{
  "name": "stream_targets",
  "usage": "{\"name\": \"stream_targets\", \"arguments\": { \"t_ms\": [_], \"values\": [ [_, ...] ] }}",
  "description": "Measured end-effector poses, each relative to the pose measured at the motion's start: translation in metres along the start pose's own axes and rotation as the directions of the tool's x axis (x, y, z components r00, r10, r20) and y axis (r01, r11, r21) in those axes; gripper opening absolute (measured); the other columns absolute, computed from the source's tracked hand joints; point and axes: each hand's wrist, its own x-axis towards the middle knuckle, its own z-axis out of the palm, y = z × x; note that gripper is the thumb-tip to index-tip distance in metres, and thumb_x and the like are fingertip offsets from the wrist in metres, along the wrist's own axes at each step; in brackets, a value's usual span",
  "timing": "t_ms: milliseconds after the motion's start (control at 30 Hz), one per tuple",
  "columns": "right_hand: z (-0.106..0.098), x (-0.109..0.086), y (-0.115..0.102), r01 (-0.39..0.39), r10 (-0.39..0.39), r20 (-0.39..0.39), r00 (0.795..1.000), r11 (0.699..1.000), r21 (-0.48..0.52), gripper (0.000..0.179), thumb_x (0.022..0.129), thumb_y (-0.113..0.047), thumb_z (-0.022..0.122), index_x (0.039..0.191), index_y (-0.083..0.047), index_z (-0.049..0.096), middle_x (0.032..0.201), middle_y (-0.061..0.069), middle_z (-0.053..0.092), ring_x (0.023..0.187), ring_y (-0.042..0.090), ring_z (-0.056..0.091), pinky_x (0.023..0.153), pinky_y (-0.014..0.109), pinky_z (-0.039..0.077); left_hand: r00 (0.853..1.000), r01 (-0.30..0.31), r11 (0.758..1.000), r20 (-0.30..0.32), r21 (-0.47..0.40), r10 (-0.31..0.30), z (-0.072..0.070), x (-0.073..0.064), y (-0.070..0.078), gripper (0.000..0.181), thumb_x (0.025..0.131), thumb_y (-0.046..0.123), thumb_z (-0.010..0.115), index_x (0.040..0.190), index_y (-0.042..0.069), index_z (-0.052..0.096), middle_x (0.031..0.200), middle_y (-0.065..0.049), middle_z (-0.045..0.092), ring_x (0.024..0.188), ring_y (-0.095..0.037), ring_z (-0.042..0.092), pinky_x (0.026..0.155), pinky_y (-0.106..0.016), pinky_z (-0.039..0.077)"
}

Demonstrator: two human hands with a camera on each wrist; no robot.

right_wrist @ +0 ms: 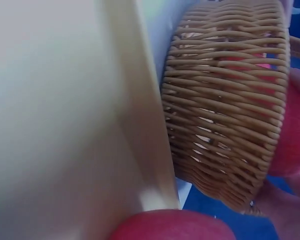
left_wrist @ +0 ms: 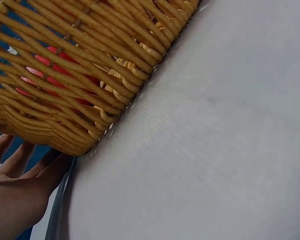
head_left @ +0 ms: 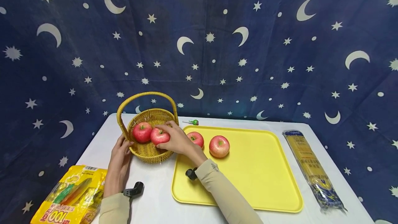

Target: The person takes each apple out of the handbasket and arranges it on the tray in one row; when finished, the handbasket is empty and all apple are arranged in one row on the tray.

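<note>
In the head view my right hand (head_left: 178,140) grips a red apple (head_left: 160,136) over the near right part of the wicker basket (head_left: 150,157). Another apple (head_left: 142,132) lies inside the basket beside it. The right wrist view shows the gripped apple (right_wrist: 293,130) at the rim, with fingers around it. My left hand (head_left: 119,155) rests against the basket's left side near the foot of the handle. Its fingers (left_wrist: 15,160) look fairly straight in the left wrist view, their tips partly hidden by the wicker. Two apples, one here (head_left: 219,146) and a partly covered one (head_left: 196,139), sit on the yellow tray (head_left: 248,179).
A lollipop (head_left: 194,122) with a green wrapper lies behind the tray. On the right is a long pack of dry noodles (head_left: 311,165). A yellow snack bag (head_left: 71,193) lies at the front left of the white table (head_left: 161,196). A starry cloth (head_left: 205,44) hangs behind.
</note>
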Motion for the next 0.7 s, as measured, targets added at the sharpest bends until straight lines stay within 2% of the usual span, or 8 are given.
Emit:
{"name": "stream_targets", "arguments": {
  "t_ms": [267,433,567,700],
  "values": [
    [-0.012,-0.028,-0.001,0.007,0.01,-0.121,0.993,0.99,0.138,0.071,0.081,-0.03,0.085,0.147,-0.031,0.058,0.138,0.004,0.051,0.122,0.022,0.055,0.099,0.038,0.052,1.0,0.006,1.0,-0.001,-0.016,-0.006,0.002,0.0,0.001,0.07,0.105,0.005,0.044,0.166,0.028,0.018,0.172,0.002,0.018,0.147,-0.012,0.029,0.124,-0.03,0.025],
    [-0.022,-0.05,0.003,-0.003,0.034,-0.149,0.988,0.98,0.2,0.076,0.08,-0.032,0.086,0.149,-0.033,0.054,0.139,0.001,0.051,0.122,0.02,0.056,0.101,0.043,0.053,1.0,0.006,1.0,0.014,-0.019,-0.005,0.002,-0.001,0.001,0.07,0.105,0.004,0.043,0.166,0.027,0.018,0.172,0.001,0.018,0.147,-0.012,0.03,0.123,-0.029,0.026],
    [-0.03,-0.069,0.007,-0.021,0.056,-0.163,0.985,0.977,0.213,0.083,0.078,-0.036,0.087,0.152,-0.032,0.048,0.14,-0.003,0.053,0.125,0.018,0.055,0.104,0.046,0.051,1.0,0.02,1.0,-0.004,-0.009,-0.02,0.001,-0.001,0.001,0.071,0.104,0.004,0.044,0.166,0.028,0.018,0.173,0.002,0.017,0.147,-0.011,0.031,0.122,-0.027,0.028],
    [-0.038,-0.085,0.011,-0.007,0.051,-0.195,0.979,0.976,0.217,0.083,0.077,-0.036,0.088,0.15,-0.025,0.049,0.142,-0.004,0.054,0.126,0.016,0.055,0.105,0.044,0.052,1.0,0.025,1.0,-0.006,-0.016,-0.025,0.0,0.0,0.002,0.072,0.103,0.003,0.045,0.166,0.028,0.019,0.173,0.002,0.016,0.147,-0.011,0.031,0.124,-0.029,0.026]
  ]
}}
